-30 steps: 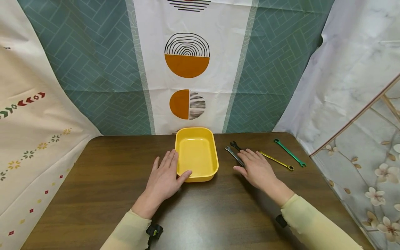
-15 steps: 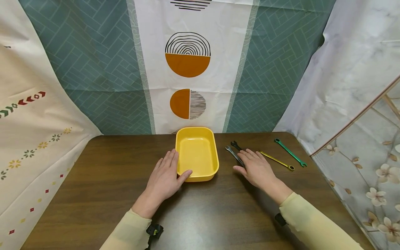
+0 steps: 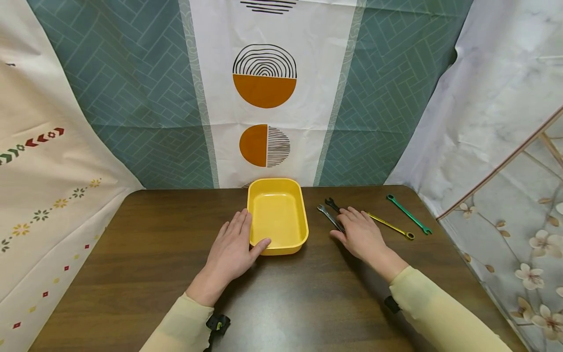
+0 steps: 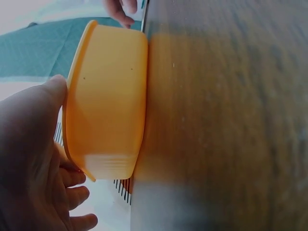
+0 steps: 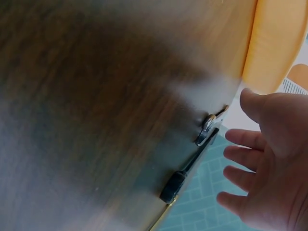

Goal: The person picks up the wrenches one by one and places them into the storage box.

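Extended, ungripping fingers of the left hand (image 3: 230, 247) lie along the yellow tray's (image 3: 276, 215) left side, thumb at its near rim. The right hand's (image 3: 362, 235) fingers are loosely extended, holding nothing — above the silver wrench (image 3: 330, 217) and black wrench (image 3: 332, 204), partly hiding both. Rightward on the brown table (image 3: 154, 264) lie the yellow wrench (image 3: 389, 225), then the green wrench (image 3: 409, 214).

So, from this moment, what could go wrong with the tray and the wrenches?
The silver wrench and black wrench lie close together, so the right hand above them might nudge one while reaching for the other. It also hides part of both from the head view, so a grasp could be misplaced. The left hand lies at the corner of the yellow tray; a push there might slide it.
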Demonstrator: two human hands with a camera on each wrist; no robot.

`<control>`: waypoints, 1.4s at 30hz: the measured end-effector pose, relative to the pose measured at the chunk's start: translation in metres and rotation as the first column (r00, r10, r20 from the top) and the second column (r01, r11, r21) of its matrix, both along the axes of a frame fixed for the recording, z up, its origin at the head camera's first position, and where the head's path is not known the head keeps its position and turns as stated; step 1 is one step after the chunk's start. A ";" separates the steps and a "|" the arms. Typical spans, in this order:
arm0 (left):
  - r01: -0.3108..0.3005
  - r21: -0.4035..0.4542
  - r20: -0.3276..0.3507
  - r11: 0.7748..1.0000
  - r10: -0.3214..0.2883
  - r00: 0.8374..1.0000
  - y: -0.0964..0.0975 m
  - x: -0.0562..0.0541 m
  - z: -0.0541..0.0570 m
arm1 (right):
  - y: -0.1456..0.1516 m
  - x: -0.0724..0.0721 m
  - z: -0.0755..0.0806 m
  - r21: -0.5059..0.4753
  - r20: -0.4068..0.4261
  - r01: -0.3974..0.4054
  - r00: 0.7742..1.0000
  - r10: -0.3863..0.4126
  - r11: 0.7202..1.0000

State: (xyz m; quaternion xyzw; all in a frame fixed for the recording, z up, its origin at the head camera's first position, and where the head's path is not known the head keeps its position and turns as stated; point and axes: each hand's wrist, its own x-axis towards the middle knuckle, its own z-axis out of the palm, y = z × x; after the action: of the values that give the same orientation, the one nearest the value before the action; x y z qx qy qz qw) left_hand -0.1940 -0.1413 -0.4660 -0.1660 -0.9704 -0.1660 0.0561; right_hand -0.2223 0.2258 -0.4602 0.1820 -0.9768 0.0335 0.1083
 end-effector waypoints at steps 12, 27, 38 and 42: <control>-0.002 0.001 -0.023 1.000 0.002 1.000 0.000 -0.001 -0.001 | 0.000 -0.007 -0.004 -0.008 0.017 0.033 0.999 -0.033 0.999; -0.009 -0.001 -0.018 1.000 0.009 1.000 0.001 -0.001 -0.003 | -0.003 -0.010 -0.004 0.014 0.046 0.056 0.997 -0.057 0.998; -0.011 -0.003 -0.023 1.000 0.011 1.000 0.001 0.000 -0.001 | -0.003 -0.011 -0.004 0.028 0.048 0.068 0.996 -0.070 0.997; -0.011 -0.005 -0.027 1.000 0.011 1.000 0.001 0.000 -0.001 | -0.001 -0.013 -0.006 0.033 0.042 0.067 0.997 -0.068 0.997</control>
State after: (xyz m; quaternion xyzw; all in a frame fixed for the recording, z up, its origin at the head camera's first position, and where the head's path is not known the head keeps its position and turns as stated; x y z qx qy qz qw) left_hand -0.1941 -0.1399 -0.4669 -0.1628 -0.9710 -0.1609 0.0694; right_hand -0.2352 0.2247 -0.4658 0.1496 -0.9849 0.0185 0.0852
